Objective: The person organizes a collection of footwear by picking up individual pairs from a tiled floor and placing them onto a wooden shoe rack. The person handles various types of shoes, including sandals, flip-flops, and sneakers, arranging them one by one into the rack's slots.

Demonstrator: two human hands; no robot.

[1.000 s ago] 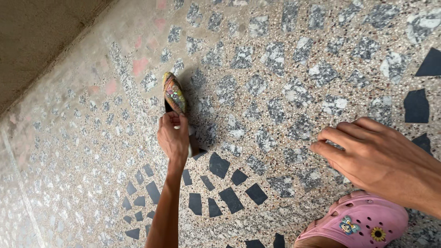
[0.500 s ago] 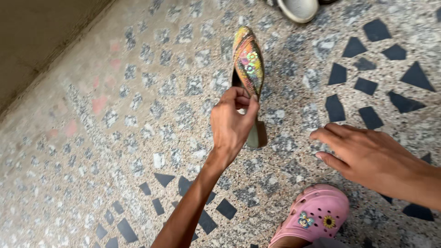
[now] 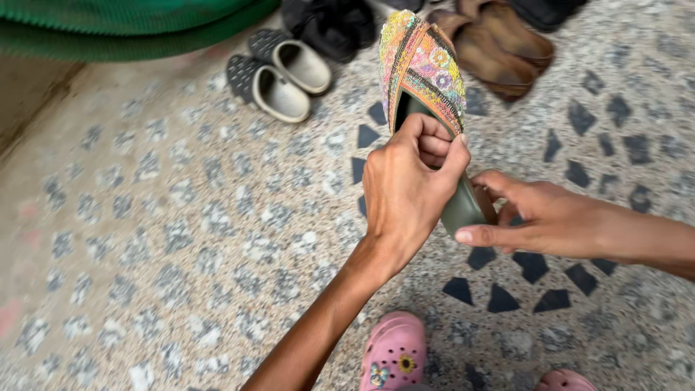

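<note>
Embroidered slipper (image 3: 420, 65) held up, olive insole visible.
Gripped mid-sole by left hand (image 3: 405, 192); heel cupped by right hand (image 3: 539, 217), fingers loosely spread.

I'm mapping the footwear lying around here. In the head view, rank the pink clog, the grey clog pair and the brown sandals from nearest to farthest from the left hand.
From the left hand:
1. Brown sandals, upper right.
2. Pink clog, below, by the forearm; nearly level with the sandals, hard to call.
3. Grey clog pair, upper left.

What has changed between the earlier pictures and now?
The left hand has lifted the embroidered sandal off the floor. The right hand, earlier flat on the floor, now touches the sandal's heel. The left hand's grip and the pink clog stay as before.
</note>
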